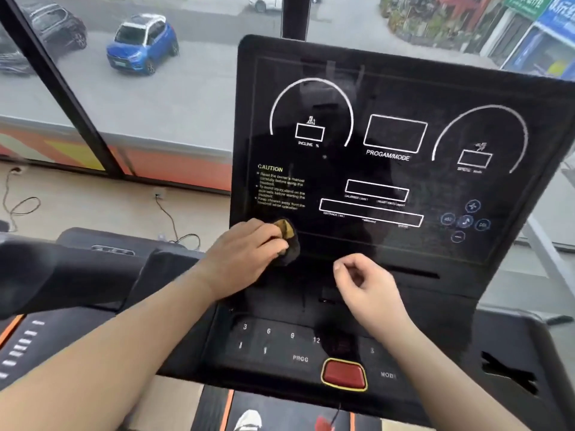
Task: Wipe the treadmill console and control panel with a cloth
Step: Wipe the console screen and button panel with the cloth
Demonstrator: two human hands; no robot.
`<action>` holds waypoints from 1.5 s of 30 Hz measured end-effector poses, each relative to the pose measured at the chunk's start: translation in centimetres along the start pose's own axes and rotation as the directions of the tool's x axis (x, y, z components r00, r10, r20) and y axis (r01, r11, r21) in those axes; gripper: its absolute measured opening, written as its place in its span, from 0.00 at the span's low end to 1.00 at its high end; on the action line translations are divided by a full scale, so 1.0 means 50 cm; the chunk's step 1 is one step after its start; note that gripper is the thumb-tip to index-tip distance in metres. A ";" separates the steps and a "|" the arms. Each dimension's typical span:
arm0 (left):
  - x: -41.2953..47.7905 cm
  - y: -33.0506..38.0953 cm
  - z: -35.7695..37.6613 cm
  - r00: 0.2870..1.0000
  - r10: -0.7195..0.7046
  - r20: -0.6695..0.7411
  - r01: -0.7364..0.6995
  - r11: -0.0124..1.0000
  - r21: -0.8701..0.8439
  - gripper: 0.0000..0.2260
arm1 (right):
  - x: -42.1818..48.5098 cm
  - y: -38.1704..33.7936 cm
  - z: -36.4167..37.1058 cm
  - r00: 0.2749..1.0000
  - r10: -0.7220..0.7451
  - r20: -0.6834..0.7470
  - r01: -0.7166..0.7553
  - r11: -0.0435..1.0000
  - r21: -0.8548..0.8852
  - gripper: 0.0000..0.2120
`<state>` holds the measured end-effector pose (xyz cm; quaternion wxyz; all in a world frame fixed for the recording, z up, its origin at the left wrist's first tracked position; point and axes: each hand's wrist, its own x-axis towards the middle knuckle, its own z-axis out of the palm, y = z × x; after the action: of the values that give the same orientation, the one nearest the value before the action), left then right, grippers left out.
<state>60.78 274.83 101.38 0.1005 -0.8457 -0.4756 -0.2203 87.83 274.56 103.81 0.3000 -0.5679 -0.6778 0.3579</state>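
The black treadmill console (389,98) stands tilted before me, with white dials and display boxes printed on it. Below it lies the control panel (280,346) with number keys and a red stop button (343,374). My left hand (242,253) grips a dark cloth with a yellow patch (287,234) and holds it against the console's lower left corner, just under the caution text. My right hand (364,284) hovers over the ledge below the screen, fingers loosely curled and holding nothing.
A second treadmill's console and handrail (62,275) stand close on the left. Behind is a large window (124,98) with a black frame, and cables (21,206) trail across the floor beneath it. A cup holder recess (510,371) sits right of the panel.
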 end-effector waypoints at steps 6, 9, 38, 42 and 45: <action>-0.036 0.007 0.003 0.947 -0.294 -0.127 0.274 0.949 -0.156 0.09 | -0.034 -0.023 0.088 0.998 0.060 -0.029 -0.059 0.998 0.038 0.06; -0.145 0.053 0.033 0.881 -0.473 -0.018 0.445 0.840 -0.310 0.08 | -0.074 -0.014 0.114 0.991 0.127 -0.050 -0.121 0.987 0.108 0.08; -0.290 0.075 -0.041 0.575 -0.810 0.117 0.689 0.402 -0.603 0.13 | -0.135 -0.003 0.319 0.838 -0.290 0.461 0.502 0.740 -0.448 0.28; -0.290 0.062 -0.046 0.580 -0.809 0.100 0.680 0.412 -0.607 0.15 | -0.069 -0.020 0.324 0.775 -0.316 0.547 0.605 0.620 -0.500 0.29; -0.279 0.063 -0.041 0.611 -0.786 0.099 0.660 0.437 -0.611 0.15 | -0.060 -0.022 0.320 0.776 -0.369 0.511 0.617 0.610 -0.497 0.28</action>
<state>56.61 261.79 96.76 -0.2259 -0.5165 -0.6848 -0.4617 74.76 269.17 95.70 0.0470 -0.3460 -0.9314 0.1024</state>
